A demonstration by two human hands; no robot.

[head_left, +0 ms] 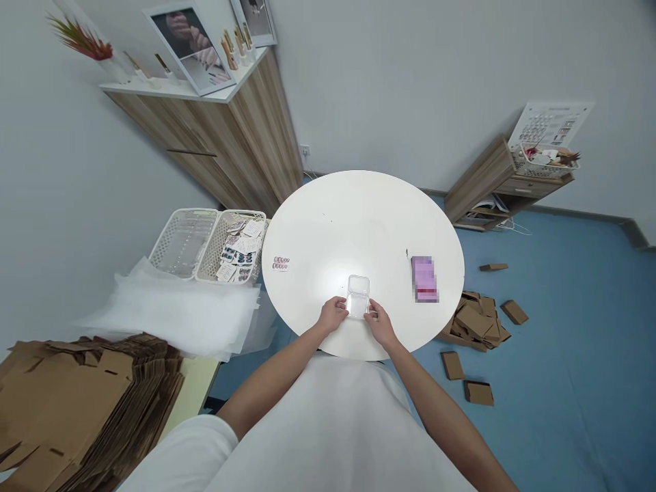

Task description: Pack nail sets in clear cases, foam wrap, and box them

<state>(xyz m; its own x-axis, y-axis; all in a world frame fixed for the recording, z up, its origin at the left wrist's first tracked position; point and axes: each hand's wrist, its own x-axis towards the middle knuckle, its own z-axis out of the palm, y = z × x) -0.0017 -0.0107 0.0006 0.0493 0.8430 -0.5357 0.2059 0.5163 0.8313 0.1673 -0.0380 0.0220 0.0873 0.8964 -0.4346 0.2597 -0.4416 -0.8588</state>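
Note:
A clear plastic hinged box [358, 296] lies on the round white table [353, 205], its lid folded back away from me. My left hand [333, 313] grips the box's left edge with curled fingers. On the opposite edge, my right hand [380, 322] holds it between thumb and fingers. The box looks clear inside, with nothing I can make out in it. To the left on the table is a small card with two rows of pinkish press-on nails [280, 264]. A purple pack [425, 279], blurred by pixelation, lies to the right.
White baskets [205, 277] at the left hold patterned nail cards and clear plastic cases. Below them are white foam sheets [179, 307] and stacked flat cardboard [66, 396]. Small brown boxes [476, 321] lie on the blue floor at right. A wooden cabinet [220, 137] stands behind.

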